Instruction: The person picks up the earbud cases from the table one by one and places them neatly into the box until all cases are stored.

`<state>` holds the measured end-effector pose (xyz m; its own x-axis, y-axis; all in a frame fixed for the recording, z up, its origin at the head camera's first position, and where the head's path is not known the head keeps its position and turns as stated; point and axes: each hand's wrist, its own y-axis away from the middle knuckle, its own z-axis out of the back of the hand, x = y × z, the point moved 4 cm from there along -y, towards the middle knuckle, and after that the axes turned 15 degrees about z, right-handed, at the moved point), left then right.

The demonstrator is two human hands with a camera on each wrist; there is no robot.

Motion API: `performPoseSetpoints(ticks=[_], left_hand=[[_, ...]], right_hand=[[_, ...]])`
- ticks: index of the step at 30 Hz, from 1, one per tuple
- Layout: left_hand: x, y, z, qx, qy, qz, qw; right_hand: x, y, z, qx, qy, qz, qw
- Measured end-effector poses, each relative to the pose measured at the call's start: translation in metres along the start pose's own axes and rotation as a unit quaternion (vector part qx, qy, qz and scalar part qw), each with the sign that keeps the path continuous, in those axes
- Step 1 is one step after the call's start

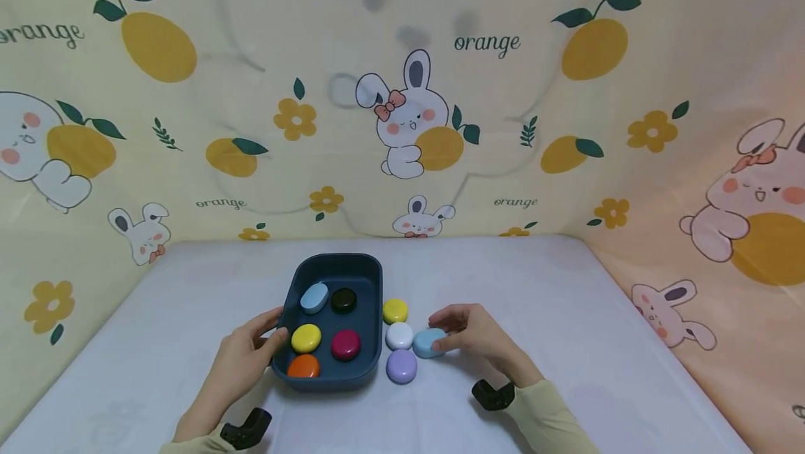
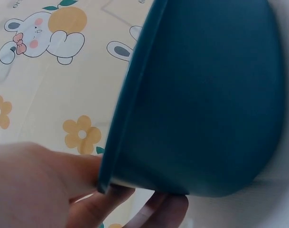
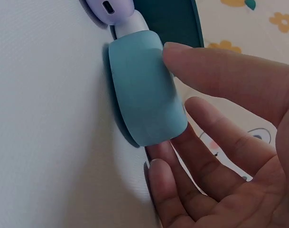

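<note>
My left hand (image 1: 242,353) grips the left rim of a dark blue plastic bin (image 1: 339,385), thumb over the rim and fingers against the outer wall. In the left wrist view the bin's side (image 2: 201,104) fills much of the picture. My right hand (image 1: 478,335) holds a light-blue pebble-shaped case (image 1: 428,343) at its edge, thumb on one side and fingers at the other. That light-blue case (image 3: 146,90) stands close in the right wrist view. Touching or beside it are a white case (image 1: 399,336), a lilac case (image 1: 401,367) and a yellow case (image 1: 395,311).
Inside the bin lie a pale blue case (image 1: 314,297), a black one (image 1: 344,300), a yellow one (image 1: 306,338), a crimson one (image 1: 346,345) and an orange one (image 1: 304,367). A printed cloth (image 1: 302,35) rises behind the white table (image 1: 503,272).
</note>
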<state>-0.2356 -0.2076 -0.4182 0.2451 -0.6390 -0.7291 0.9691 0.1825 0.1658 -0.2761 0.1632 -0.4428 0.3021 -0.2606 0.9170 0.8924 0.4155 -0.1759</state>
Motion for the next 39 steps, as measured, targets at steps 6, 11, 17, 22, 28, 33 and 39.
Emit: performPoseSetpoints(ticks=[6,11,17,22,28,33,39], left_hand=[[-0.001,0.0012,0.0003,-0.001,0.0,-0.001,1.0],[-0.0009,0.0018,0.0022,-0.002,-0.003,-0.004,1.0],[-0.0006,0.0011,0.0009,-0.005,0.001,-0.002,1.0],[-0.0009,0.0013,0.0002,-0.005,0.005,-0.006,1.0],[-0.0012,0.0018,0.0013,-0.013,0.007,0.004,0.9999],[-0.0018,0.002,0.0014,-0.01,0.003,0.003,0.9999],[-0.002,0.0015,0.0007,-0.011,0.001,0.0,0.9999]], right_hand=[[-0.0015,-0.0001,-0.0017,0.01,0.006,0.002,1.0],[-0.0055,-0.0033,-0.005,0.024,0.029,0.008,0.999],[-0.0072,-0.0044,-0.0073,0.026,0.05,0.011,0.998],[-0.0069,-0.0031,-0.007,0.02,0.06,-0.004,0.998],[-0.0038,-0.0035,-0.0033,-0.002,0.05,-0.005,0.999],[-0.0024,-0.0031,-0.0007,-0.032,0.036,-0.016,0.999],[-0.0037,-0.0027,0.0021,-0.068,0.016,-0.039,0.997]])
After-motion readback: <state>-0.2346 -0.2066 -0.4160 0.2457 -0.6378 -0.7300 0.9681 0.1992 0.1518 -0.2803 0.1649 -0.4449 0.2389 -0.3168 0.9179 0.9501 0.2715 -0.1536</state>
